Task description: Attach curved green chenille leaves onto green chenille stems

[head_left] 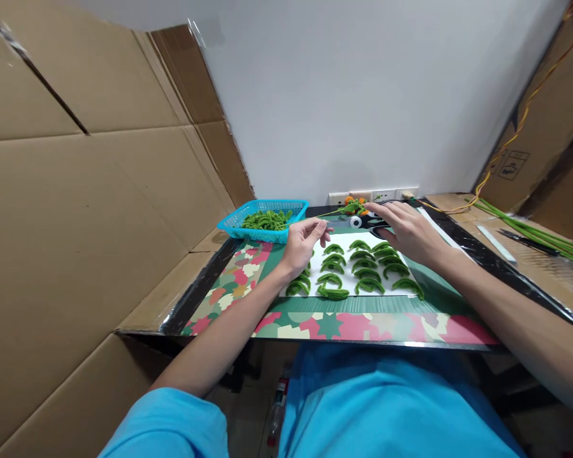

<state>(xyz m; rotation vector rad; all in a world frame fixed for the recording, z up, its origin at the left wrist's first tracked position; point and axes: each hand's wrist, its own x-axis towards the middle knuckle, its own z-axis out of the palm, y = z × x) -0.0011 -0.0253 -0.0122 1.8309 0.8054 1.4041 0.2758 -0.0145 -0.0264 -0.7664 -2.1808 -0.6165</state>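
Observation:
My right hand point(410, 232) grips a pair of black-handled scissors point(373, 222) with a white round pivot. Their blades point left toward my left hand point(305, 245), which is closed in a pinch. Whatever the left fingers hold is too small to make out. Below both hands, several curved fuzzy green pieces point(367, 274) lie in rows on a white sheet point(348, 291). Behind the scissors is a bunch of orange flowers with green leaves point(356, 205), and a thin green stem runs from it toward the left hand.
A blue plastic basket point(226, 222) with many fuzzy green pieces point(267, 220) stands at the back left. On the right are long green stems point(535, 230), a pale strip point(496, 244) and a black tool point(530, 242). Cardboard point(86, 210) walls the left side; sockets point(384, 194) line the back wall.

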